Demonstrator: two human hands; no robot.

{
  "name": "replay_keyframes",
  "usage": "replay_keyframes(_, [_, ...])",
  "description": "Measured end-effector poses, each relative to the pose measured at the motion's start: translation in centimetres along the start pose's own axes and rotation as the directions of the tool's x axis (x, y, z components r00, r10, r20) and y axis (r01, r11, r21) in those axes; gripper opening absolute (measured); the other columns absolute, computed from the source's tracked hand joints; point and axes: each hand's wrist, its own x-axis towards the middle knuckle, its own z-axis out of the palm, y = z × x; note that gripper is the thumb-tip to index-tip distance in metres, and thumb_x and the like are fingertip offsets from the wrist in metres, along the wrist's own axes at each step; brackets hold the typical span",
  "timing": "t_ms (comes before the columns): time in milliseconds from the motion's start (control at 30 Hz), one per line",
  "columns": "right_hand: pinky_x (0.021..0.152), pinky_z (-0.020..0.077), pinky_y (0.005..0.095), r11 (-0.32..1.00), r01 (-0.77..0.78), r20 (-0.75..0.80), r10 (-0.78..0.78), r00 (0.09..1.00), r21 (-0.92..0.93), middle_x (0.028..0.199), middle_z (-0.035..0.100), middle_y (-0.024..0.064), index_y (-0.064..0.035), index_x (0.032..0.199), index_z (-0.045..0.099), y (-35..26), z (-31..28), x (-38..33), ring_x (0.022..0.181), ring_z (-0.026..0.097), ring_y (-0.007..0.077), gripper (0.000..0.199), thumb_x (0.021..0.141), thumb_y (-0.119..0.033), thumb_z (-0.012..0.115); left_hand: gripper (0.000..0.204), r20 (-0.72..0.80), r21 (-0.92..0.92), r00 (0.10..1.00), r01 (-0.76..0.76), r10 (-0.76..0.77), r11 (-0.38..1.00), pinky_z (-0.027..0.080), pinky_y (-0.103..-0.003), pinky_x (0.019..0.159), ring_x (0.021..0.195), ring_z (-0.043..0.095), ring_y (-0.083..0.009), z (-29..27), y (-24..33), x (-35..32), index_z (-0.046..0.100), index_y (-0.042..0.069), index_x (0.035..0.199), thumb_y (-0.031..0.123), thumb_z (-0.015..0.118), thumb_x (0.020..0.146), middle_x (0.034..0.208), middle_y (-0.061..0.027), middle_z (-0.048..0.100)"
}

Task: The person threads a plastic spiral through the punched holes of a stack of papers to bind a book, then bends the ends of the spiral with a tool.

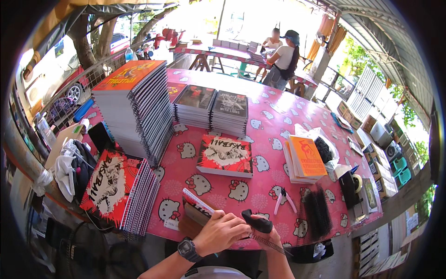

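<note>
Head view: a booklet point(197, 217) is held tilted at the table's near edge, showing a brown board side, pale page edges and a strip of red-and-white cover; the left hand hides much of it. A thin dark coil point(272, 245) trails from the hands toward the lower right. The left hand point(222, 232), a black watch point(188, 250) on its wrist, has its fingers bent around the booklet, grasping it. The right hand point(274, 234) grasps the coil, its fingertips partly hidden; a black piece point(258, 222) of unclear kind sits at its thumb.

The table point(251, 201) wears a glossy pink cover printed with white cat faces and pale flowers. On it stand a tall orange-topped stack point(125, 111), a lower red-covered stack point(114, 188), two dark-covered stacks point(211, 106), orange books point(304, 158), pink-handled pliers point(284, 201) and a bundle of black coils point(316, 211).

Beyond, beneath a corrugated roof point(381, 28), two people point(281, 58) are at a farther table point(218, 52); tree trunks point(86, 39) rise at left, and cartons point(350, 116) line the right.
</note>
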Motion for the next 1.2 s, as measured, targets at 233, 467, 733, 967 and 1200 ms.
replay_keyframes(233, [0.096,0.0377,0.0352,0.998,-0.03,0.004,0.031,1.0,-0.048,0.123,0.049,0.0171,0.0077,0.127,0.041,0.1,-0.2,-0.1,0.111,0.05,0.0216,0.088,0.07,-0.052,0.07,0.023,-0.046,0.041,0.997,0.061,-0.059,0.997,0.034,-0.032,0.084,0.088,0.057,-0.0146,1.3,-0.3,-0.3,0.059,0.014,0.102,0.017,0.063,0.079,0.097,0.0014,0.061])
replay_keyframes(467, [0.094,0.038,0.0316,0.987,-0.027,-0.055,0.019,0.998,-0.158,0.123,0.05,0.0153,0.0075,0.128,0.041,-0.3,-0.1,-0.1,0.111,0.05,0.0191,0.088,0.071,-0.054,0.068,0.03,0.017,-0.091,0.999,-0.033,0.035,0.995,0.035,-0.032,0.085,0.092,0.056,-0.0143,-1.0,-0.1,0.1,0.059,0.015,0.107,0.02,0.065,0.078,0.097,0.0018,0.061])
replay_keyframes(733, [0.095,0.0357,0.0301,0.963,-0.087,-0.073,0.07,0.995,-0.255,0.122,0.051,0.0127,0.0054,0.126,0.045,-0.9,0.2,-0.2,0.112,0.048,0.0161,0.089,0.07,-0.059,0.067,0.024,0.019,0.0,0.999,0.035,-0.035,0.999,0.025,-0.04,0.094,0.096,0.055,-0.0121,0.0,-0.3,-0.3,0.062,0.018,0.099,0.031,0.065,0.08,0.091,0.0044,0.06])
replay_keyframes(967, [0.097,0.035,0.0335,0.852,-0.12,-0.106,0.076,0.991,-0.51,0.12,0.053,0.0138,0.0071,0.117,0.054,-2.5,0.9,0.3,0.112,0.048,0.0181,0.087,0.07,-0.065,0.063,0.024,-0.197,0.094,0.97,0.164,-0.143,0.982,0.014,-0.05,0.104,0.098,0.054,-0.0116,-1.0,-0.1,0.0,0.063,0.018,0.085,0.039,0.07,0.074,0.085,0.0057,0.059])
replay_keyframes(1200, [0.095,0.0373,0.0396,0.387,-0.093,-0.068,0.076,0.995,-0.917,0.117,0.054,0.0206,0.0031,0.104,0.065,-4.5,1.8,1.8,0.11,0.051,0.0269,0.079,0.069,-0.068,0.058,0.023,-0.203,0.097,0.969,0.164,-0.142,0.982,0.005,-0.055,0.108,0.091,0.057,-0.0118,-1.1,-1.8,-1.6,0.062,0.019,0.081,0.035,0.074,0.069,0.08,0.0062,0.058])
